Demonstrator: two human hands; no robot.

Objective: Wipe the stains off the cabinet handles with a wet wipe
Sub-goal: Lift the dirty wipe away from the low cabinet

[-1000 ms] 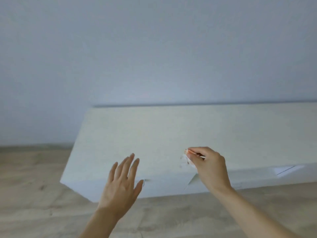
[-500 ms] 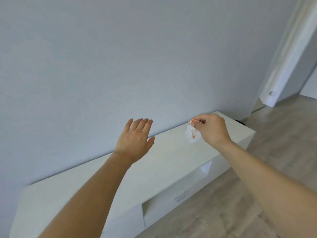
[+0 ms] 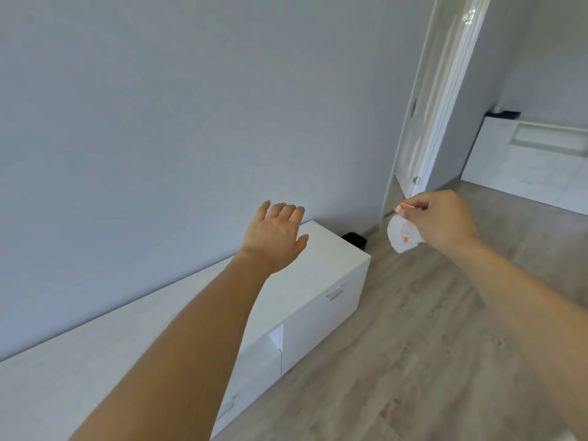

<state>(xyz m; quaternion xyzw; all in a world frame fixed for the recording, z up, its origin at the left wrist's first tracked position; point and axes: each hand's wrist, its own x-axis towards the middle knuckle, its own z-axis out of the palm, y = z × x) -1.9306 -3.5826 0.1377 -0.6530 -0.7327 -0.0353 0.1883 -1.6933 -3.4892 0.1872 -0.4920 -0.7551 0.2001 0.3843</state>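
Writing or brand marks cannot be made out anywhere in the head view; the cabinet fronts and the wipe show no legible label. Held out over the wooden floor (image 3: 397,361), the right hand (image 3: 440,219) pinches the top edge of a wet wipe (image 3: 401,234) between thumb and curled fingers (image 3: 413,203), and the crumpled white sheet hangs below the pinch with an orange-red smear on it. The wipe is in the air, apart from the cabinet and just past its far end. The left hand (image 3: 275,237) floats above the cabinet's top, back of the hand to the camera, fingers straight and close together, thumb spread, holding nothing.

The low white cabinet (image 3: 318,275) runs along the pale grey wall (image 3: 191,122). One slim handle (image 3: 334,294) sits on the front panel nearest the far end; a second handle (image 3: 230,404) shows on a lower front, partly behind the left forearm. Between the two fronts is an open gap. A small black object (image 3: 354,239) stands on the floor just beyond the cabinet's end, against the wall; what it is cannot be told. Past it a white door (image 3: 426,122) stands open, and through the opening another white unit (image 3: 525,160) sits against the farther wall.
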